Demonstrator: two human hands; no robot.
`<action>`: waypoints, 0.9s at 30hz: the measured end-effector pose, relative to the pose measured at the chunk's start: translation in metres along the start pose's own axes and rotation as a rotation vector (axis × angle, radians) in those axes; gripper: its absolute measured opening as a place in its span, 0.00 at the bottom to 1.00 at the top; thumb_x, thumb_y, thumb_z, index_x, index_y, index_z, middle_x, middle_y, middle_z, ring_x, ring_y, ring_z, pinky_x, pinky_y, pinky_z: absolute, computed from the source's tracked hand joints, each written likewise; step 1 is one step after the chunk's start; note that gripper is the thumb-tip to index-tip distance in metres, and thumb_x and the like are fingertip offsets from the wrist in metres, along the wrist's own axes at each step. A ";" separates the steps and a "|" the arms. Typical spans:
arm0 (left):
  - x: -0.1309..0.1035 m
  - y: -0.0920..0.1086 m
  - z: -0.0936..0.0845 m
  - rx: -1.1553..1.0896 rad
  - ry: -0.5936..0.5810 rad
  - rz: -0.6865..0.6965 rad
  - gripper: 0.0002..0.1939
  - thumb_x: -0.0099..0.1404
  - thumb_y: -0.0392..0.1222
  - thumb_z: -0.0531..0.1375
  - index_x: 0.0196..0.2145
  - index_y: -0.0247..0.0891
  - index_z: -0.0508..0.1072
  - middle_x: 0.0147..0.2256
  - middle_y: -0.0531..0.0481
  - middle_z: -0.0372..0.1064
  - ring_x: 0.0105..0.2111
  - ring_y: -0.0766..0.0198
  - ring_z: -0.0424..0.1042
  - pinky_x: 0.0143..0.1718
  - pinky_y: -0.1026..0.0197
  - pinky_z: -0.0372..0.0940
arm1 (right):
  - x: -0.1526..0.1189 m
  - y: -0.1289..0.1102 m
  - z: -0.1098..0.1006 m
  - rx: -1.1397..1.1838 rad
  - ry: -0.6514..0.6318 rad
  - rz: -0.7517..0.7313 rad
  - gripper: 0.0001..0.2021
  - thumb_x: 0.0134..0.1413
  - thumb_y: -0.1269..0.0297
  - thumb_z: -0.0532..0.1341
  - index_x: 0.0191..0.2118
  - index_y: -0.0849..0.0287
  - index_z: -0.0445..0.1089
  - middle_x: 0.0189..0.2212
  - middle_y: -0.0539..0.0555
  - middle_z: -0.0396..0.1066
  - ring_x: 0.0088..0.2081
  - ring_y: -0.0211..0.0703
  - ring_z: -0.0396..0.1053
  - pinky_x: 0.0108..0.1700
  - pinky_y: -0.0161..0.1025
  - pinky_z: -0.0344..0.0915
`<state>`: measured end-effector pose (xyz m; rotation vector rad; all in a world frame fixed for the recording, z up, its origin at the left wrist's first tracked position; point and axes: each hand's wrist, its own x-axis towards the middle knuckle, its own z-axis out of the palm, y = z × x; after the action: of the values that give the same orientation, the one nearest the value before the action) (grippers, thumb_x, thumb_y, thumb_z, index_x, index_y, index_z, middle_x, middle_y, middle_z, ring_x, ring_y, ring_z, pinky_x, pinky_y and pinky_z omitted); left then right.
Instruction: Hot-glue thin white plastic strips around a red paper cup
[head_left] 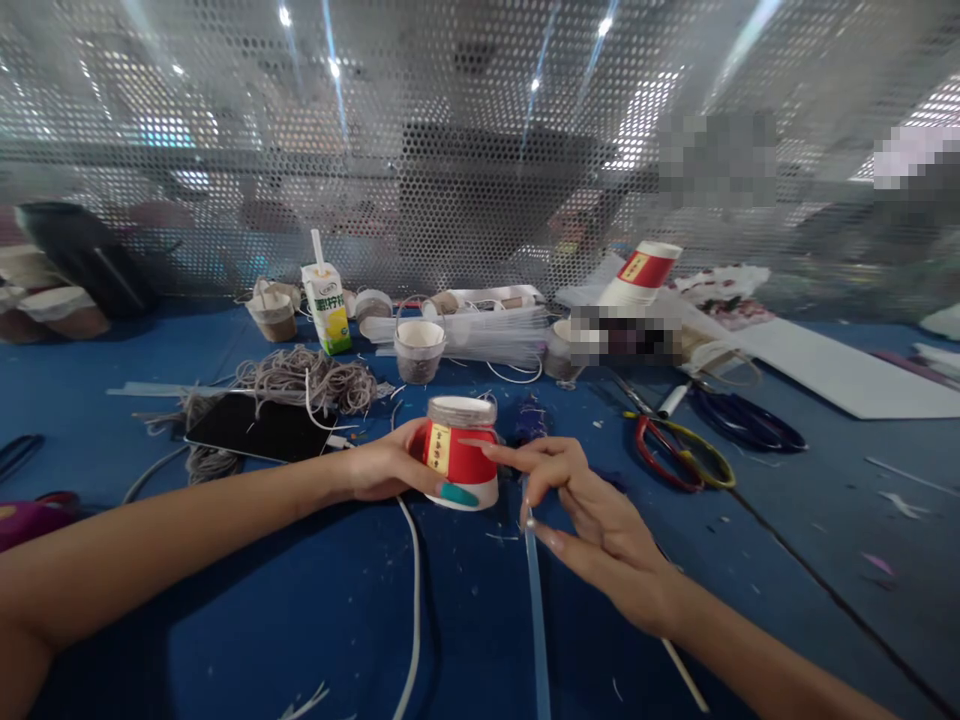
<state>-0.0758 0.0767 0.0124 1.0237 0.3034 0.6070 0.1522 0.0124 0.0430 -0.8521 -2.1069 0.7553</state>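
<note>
My left hand is wrapped round a red and white paper cup with a yellow label, its thumb across the front. Grey cord circles the cup just below its white top. My right hand is to the right of the cup, its index finger reaching the red side. Its thumb and bent fingers come together at the upper part of a narrow translucent plastic strip, which runs down to the bottom edge. A dark blue object lies behind that hand, partly covered.
Behind the cup stand small cord-wrapped baskets, a drink carton and a bundle of clear strips. A phone and grey cord lie left. Scissors and a white board lie right. Perforated metal closes the back.
</note>
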 end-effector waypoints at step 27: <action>-0.001 -0.003 -0.005 -0.004 -0.023 0.001 0.33 0.41 0.37 0.71 0.48 0.34 0.71 0.44 0.40 0.73 0.43 0.55 0.71 0.49 0.53 0.61 | 0.002 0.008 -0.001 0.343 0.438 0.034 0.09 0.54 0.72 0.54 0.29 0.54 0.67 0.36 0.53 0.74 0.43 0.47 0.71 0.44 0.45 0.65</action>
<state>-0.0776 0.0785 0.0078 1.0261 0.2817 0.5965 0.1548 0.0186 0.0384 -0.7811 -1.5277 0.8315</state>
